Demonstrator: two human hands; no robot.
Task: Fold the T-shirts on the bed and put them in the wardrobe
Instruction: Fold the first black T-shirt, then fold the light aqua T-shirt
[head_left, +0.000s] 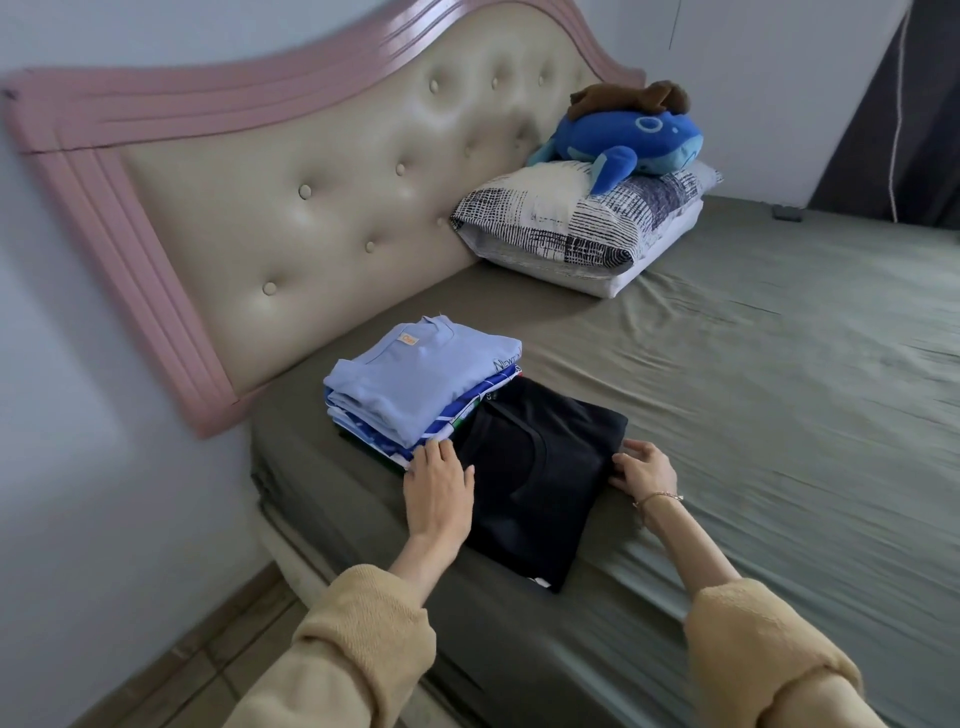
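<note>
A folded black T-shirt (540, 467) lies on the bed's olive sheet (753, 389) near the front edge. Just left of it stands a stack of folded T-shirts (415, 389) with a light blue one on top. My left hand (439, 483) lies flat with straight fingers at the black shirt's left edge, its fingertips touching the bottom of the stack. My right hand (644, 467) touches the black shirt's right edge with relaxed, slightly bent fingers. Both arms wear tan sleeves.
A patterned pillow (571, 218) with a blue plush toy (628, 143) and a brown plush on it lies at the headboard (311, 208). A wall is at the left, tiled floor below it. A dark curtain hangs at the far right.
</note>
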